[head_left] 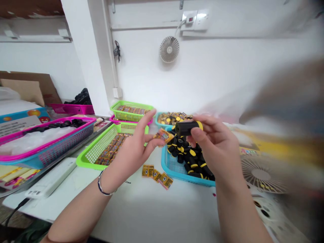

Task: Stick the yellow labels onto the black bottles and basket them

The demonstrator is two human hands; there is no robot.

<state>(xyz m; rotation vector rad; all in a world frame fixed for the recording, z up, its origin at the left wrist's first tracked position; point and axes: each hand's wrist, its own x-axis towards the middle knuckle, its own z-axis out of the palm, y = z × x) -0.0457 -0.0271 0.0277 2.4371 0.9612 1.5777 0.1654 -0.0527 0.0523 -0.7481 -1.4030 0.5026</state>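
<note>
My right hand grips a short black cylinder with a yellow end, held sideways above the blue basket. My left hand pinches a small orange printed label between thumb and fingers, right beside the cylinder's left end. The blue basket holds a heap of black and yellow cylinders. A few loose orange labels lie on the white table below my hands.
A green basket with labelled pieces sits at left, another green basket and a teal one behind. Pink and blue trays stand far left. A small fan lies at right; a blurred shape covers the right side.
</note>
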